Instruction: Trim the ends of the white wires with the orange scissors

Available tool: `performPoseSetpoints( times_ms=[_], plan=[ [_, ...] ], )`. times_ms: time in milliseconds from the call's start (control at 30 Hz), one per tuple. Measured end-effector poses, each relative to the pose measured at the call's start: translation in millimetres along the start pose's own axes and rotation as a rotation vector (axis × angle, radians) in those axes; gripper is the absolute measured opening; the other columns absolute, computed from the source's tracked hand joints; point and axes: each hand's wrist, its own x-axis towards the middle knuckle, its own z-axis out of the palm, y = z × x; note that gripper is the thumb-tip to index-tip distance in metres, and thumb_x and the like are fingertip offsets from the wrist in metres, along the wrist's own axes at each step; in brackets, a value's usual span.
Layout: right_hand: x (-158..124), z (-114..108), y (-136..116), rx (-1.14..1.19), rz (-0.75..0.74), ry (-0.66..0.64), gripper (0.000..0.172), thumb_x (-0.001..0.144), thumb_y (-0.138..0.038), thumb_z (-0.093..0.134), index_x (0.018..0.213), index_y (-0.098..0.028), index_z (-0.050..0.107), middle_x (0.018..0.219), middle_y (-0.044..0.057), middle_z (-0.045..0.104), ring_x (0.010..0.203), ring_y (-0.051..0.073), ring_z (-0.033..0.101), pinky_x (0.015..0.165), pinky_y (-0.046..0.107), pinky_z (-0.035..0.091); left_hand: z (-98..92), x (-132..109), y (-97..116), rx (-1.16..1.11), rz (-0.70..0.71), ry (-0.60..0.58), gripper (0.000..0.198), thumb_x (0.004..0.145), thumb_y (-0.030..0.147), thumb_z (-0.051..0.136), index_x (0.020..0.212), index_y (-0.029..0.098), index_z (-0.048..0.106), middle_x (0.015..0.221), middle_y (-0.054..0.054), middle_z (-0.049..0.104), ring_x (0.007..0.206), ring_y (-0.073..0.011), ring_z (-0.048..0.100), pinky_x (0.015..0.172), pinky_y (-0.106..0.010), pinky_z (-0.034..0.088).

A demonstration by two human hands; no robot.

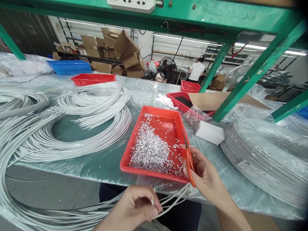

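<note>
White wire (168,200) bundle pinched in left hand (134,208), just below the table (101,166) edge.
Looks light, springy, slick; best gripped near the cut ends. Red tray (128,150) holds silver scraps. Right hand (204,176) fingers closed through orange scissors (189,163), blades look shut.

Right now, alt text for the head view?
The left hand pinches a bunch of white wires at the bench edge, while the right hand holds orange scissors over a red tray of silvery scraps. Big wire coils lie on the plastic-covered bench.
</note>
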Motion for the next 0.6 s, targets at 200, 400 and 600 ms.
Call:
performPoseSetpoints(
  times_ms=[200,400,600],
  plan=[
    [-38.4,2.4,-11.3,0.087,0.240,-0.289,0.055,0.075,-0.018,0.053,0.127,-0.018,0.035,0.110,0.012,0.052,0.106,0.021,0.052,0.088,0.030,0.044,-0.3,7.2,4.7,-0.323,-0.009,0.225,0.029,0.076,0.040,0.062,0.078,0.014,0.050,0.061,0.001,0.055,0.037,-0.0033,0.043,0.036,-0.013,0.031],
    [-34.2,8.9,-35.9,-0.097,0.173,-0.465,0.046,0.076,-0.024,0.054,0.121,-0.013,0.049,0.094,0.011,0.059,0.092,0.021,0.058,0.080,0.031,0.049,6.5,10.2,11.3,-0.087,0.050,0.284,0.033,0.076,0.042,0.060,0.072,0.010,0.052,0.056,0.002,0.047,0.036,0.0007,0.032,0.036,-0.011,0.022],
    [-27.0,5.7,-40.1,-0.348,0.055,-0.530,0.048,0.086,-0.033,0.047,0.130,-0.013,0.045,0.119,0.016,0.053,0.113,0.025,0.049,0.090,0.033,0.044,8.1,11.1,11.1,-0.018,0.078,0.262,0.032,0.078,0.042,0.057,0.074,0.011,0.051,0.049,0.005,0.035,0.040,-0.0020,0.028,0.038,-0.013,0.021]
  ],
)
